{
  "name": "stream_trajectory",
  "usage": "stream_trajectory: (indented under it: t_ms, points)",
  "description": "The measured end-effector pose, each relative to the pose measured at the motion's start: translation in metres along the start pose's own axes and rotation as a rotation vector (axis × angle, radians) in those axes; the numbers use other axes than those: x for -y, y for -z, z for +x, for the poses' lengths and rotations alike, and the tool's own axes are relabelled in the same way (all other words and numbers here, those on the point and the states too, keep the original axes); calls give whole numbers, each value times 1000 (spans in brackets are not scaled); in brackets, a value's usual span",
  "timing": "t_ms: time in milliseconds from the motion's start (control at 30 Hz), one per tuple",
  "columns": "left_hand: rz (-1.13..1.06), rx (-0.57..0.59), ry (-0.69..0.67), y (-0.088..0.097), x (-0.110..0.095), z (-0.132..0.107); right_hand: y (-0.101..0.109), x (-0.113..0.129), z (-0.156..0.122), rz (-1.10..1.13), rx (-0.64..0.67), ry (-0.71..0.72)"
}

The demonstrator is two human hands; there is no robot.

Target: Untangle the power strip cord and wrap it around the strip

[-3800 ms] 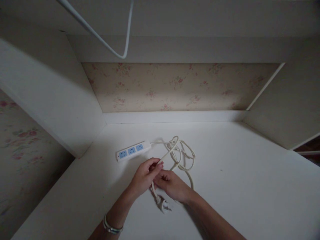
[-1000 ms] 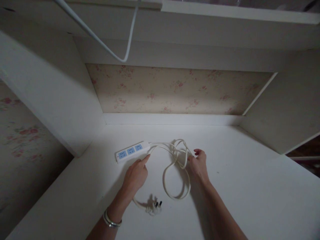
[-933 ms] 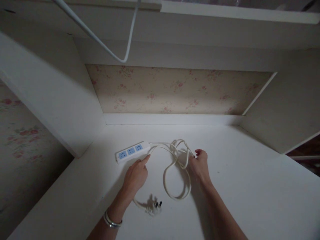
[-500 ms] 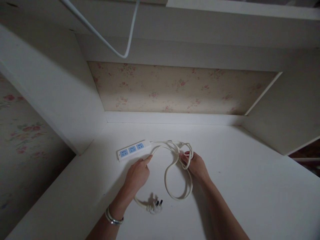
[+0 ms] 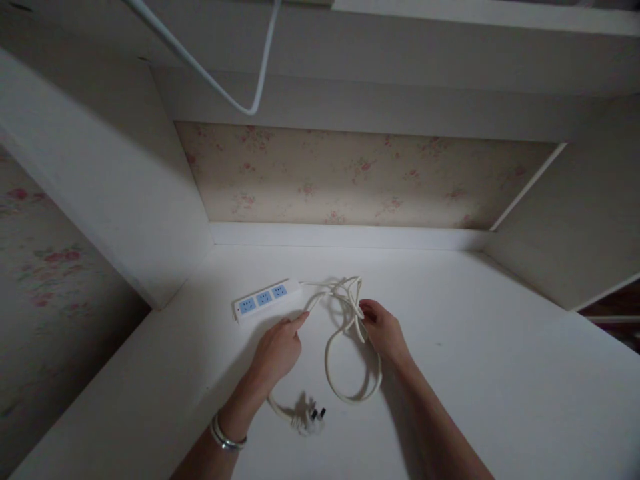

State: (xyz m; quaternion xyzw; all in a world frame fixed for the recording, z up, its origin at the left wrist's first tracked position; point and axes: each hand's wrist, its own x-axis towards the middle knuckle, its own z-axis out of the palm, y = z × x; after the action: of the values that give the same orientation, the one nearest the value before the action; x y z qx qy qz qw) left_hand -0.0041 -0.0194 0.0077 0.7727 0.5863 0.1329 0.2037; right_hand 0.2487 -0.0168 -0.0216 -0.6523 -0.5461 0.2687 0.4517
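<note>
A white power strip (image 5: pixel 263 299) with three blue sockets lies on the white desktop, left of centre. Its cream cord (image 5: pixel 327 360) leaves the right end and runs into loose, tangled loops. My left hand (image 5: pixel 278 345) is closed on the cord just below the strip, thumb and forefinger pinching it. The cord comes out under that hand and ends in a plug (image 5: pixel 311 420) with dark prongs, lying nearer to me. At the right side of the tangle my right hand (image 5: pixel 385 330) pinches the looped cord. Its lower fingers are partly hidden.
The white desktop (image 5: pixel 500 373) is bounded by a white side panel (image 5: pixel 150 200) at left and another panel (image 5: pixel 575 220) at right. Floral wallpaper (image 5: pixel 370 177) shows behind. A pale cable (image 5: pixel 220 90) hangs from above at upper left.
My right hand has shifted slightly left, and the upper loops have drawn in and narrowed towards the left. The left hand has barely moved; the strip stays in place.
</note>
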Motion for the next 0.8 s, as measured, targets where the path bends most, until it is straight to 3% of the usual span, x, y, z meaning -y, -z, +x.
stream_trajectory:
  t_ms: [133, 367, 600, 800]
  points:
    - [-4, 7, -14, 1, -3, 0, 1, -2, 2, -1, 14, -65]
    - [-4, 20, -16, 1, -5, -1, -4, -7, 4, 246, 89, -124]
    - [-33, 42, -49, 0, -2, -1, -8, 7, -1, 556, 39, -165]
    - [-8, 59, -41, 2, -4, -3, -15, 18, -5, 600, -13, -118]
